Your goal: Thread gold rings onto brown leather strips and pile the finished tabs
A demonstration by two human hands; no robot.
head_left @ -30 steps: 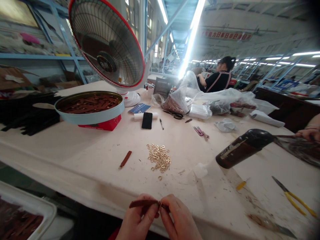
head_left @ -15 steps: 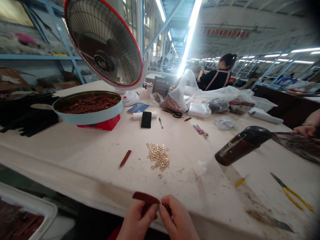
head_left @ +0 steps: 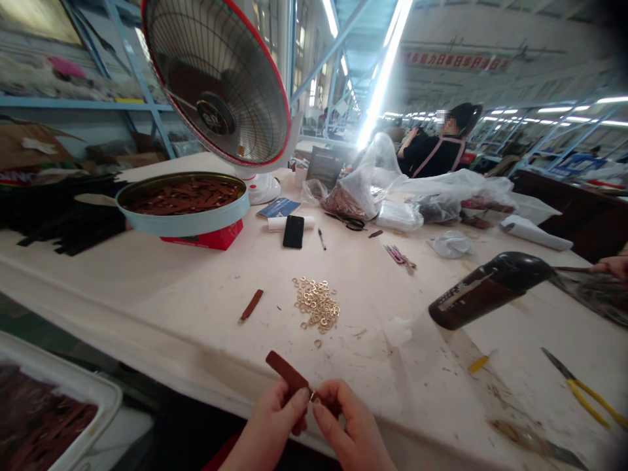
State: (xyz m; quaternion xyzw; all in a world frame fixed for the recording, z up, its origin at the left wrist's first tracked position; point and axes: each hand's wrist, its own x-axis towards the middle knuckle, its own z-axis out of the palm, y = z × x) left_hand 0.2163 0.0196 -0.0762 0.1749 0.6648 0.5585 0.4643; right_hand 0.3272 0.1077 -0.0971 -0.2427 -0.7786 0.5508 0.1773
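My left hand (head_left: 277,418) pinches a brown strip (head_left: 286,370), whose free end points up and left above the table edge. A small gold ring (head_left: 313,396) is at the strip's lower end, between the fingertips of both hands. My right hand (head_left: 346,418) is closed, thumb and forefinger at that ring. Beyond the hands lies a pile of gold rings (head_left: 318,304), with a single loose ring (head_left: 317,343) in front of it. Left of the pile rests another brown strip (head_left: 251,306) with a small metal piece at its lower end.
A round tin (head_left: 186,222) of brown strips stands on a red box (head_left: 206,239) by a heater (head_left: 220,111). A phone (head_left: 294,231) and pen lie beyond the rings. On the right are a dark bottle (head_left: 485,288) and yellow-handled scissors (head_left: 583,392). A person (head_left: 439,150) is behind.
The held strip has tilted more steeply, its free end now higher. The ring between my fingertips shows more clearly. The whole view has shifted slightly; the person at the back has raised an arm.
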